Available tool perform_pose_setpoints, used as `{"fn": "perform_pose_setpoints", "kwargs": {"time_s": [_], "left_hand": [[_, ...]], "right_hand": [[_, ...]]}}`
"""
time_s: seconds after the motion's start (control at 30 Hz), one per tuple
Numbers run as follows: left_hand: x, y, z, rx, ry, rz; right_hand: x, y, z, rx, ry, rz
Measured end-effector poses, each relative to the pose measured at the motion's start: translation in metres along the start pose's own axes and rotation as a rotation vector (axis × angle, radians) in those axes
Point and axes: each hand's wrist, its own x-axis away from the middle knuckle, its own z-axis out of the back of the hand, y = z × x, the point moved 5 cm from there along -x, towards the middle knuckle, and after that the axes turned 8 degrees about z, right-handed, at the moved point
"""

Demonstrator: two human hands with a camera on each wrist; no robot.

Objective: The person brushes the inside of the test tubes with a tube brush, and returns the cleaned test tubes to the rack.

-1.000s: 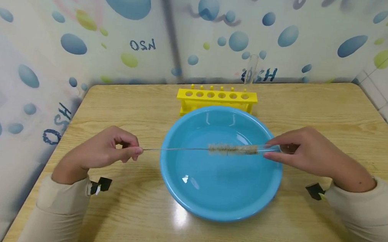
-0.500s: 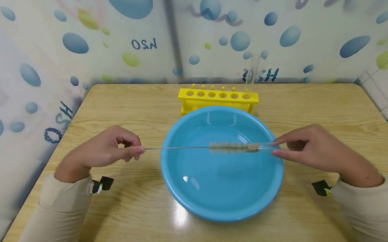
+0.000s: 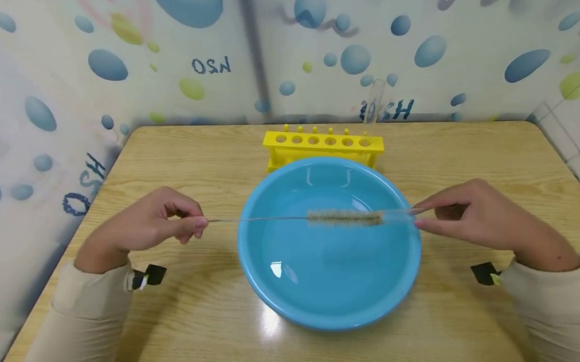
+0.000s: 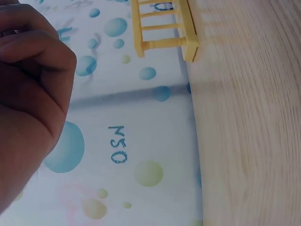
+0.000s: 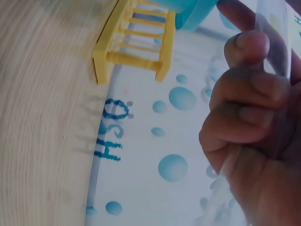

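My left hand point(image 3: 149, 220) pinches the thin wire handle point(image 3: 271, 218) of a test tube brush between thumb and fingers. The brush's tan bristles point(image 3: 341, 217) lie level over the blue basin point(image 3: 322, 316). At their right end they meet a clear glass test tube point(image 3: 397, 214), roughly in line with the wire. Fingertips and thumb of my right hand point(image 3: 478, 217) pinch that tube above the basin's right rim. In the right wrist view, the glass tube point(image 5: 274, 37) runs past curled fingers. The left wrist view shows the left hand point(image 4: 33, 89) bent, its fingertips cut off.
A yellow test tube rack point(image 3: 324, 144) with holes and pegs stands just behind the basin. Another clear test tube point(image 3: 374, 102) stands upright at its right end. The wooden table point(image 3: 194, 155) meets a patterned wall point(image 3: 250, 45) at the back.
My right hand has shifted right and slightly up, and more of the tube shows left of its fingertips. The left hand and the brush have stayed nearly in place.
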Motion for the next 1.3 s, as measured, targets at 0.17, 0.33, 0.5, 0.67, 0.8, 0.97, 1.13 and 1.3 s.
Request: {"fn": "perform_pose_setpoints", "kwargs": {"time_s": [0.17, 0.33, 0.5, 0.67, 0.8, 0.97, 1.13, 1.3], "left_hand": [[0.000, -0.005, 0.002, 0.002, -0.017, 0.019], [-0.005, -0.003, -0.005, -0.042, -0.038, 0.022], [-0.011, 0.004, -0.013, -0.075, -0.030, 0.043], [-0.018, 0.002, -0.020, -0.089, -0.009, 0.099], [-0.023, -0.001, -0.028, -0.148, 0.018, 0.158], [-0.027, 0.003, -0.038, -0.330, 0.107, 0.173], [-0.030, 0.009, -0.046, -0.369, 0.148, 0.170], [-0.032, 0.014, -0.051, -0.360, 0.135, 0.152]], "right_hand": [[0.006, 0.001, 0.008, -0.004, 0.083, -0.017], [0.007, -0.010, 0.011, -0.088, 0.173, 0.054], [-0.003, -0.026, 0.011, -0.257, 0.226, 0.072], [-0.030, -0.046, 0.018, -0.319, 0.281, -0.023], [-0.064, -0.063, 0.024, -0.317, 0.320, -0.067], [-0.108, -0.079, 0.028, -0.268, 0.340, -0.056], [-0.147, -0.085, 0.027, -0.246, 0.354, -0.018], [-0.180, -0.083, 0.020, -0.223, 0.332, -0.057]]}}
